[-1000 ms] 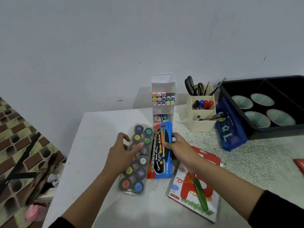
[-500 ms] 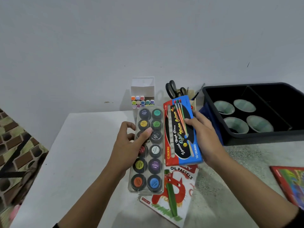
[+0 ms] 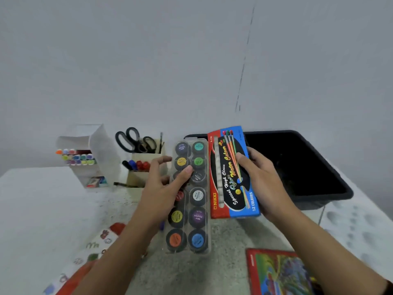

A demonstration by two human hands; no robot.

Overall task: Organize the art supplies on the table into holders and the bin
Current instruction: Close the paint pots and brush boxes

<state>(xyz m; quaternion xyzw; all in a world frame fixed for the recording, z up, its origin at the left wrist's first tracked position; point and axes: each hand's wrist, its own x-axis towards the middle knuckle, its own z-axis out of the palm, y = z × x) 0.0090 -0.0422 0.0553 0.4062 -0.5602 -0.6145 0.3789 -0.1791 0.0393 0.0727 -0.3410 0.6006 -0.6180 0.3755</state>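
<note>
Above the pale table [image 3: 42, 209], held two paint sets up side by side, long edges together, too close to tell whether touching. Gripped the clear tray of poster paints [image 3: 197, 226] in the left hand [image 3: 161, 194]: thumb [image 3: 187, 170] pressed on the front over the upper pots, fingers [image 3: 161, 160] reaching round the left edge, slightly spread, the topmost one straight and seemingly off the plastic. Clasped the red-and-blue watercolour box [image 3: 225, 177] in the right hand [image 3: 263, 184]: thumb laid flat on the printed face, other fingers wrapped behind the right edge and mostly hidden. Held both sets clear of the tabletop, printed faces toward the camera, the box overlapping the near left corner of the black bin [image 3: 308, 173]. Could not make out the bin's dark inside. Saw behind the left hand a beige holder [image 3: 146, 155] with black scissors [image 3: 131, 141] handles up and blue and red markers [image 3: 138, 165] in its front pocket. Saw farther left a white tiered holder [image 3: 100, 150] showing rows of coloured pen caps [image 3: 76, 156]. Saw a red pad [image 3: 280, 273] lying flat at bottom right and a blurred printed box [image 3: 85, 258] at bottom left.
</note>
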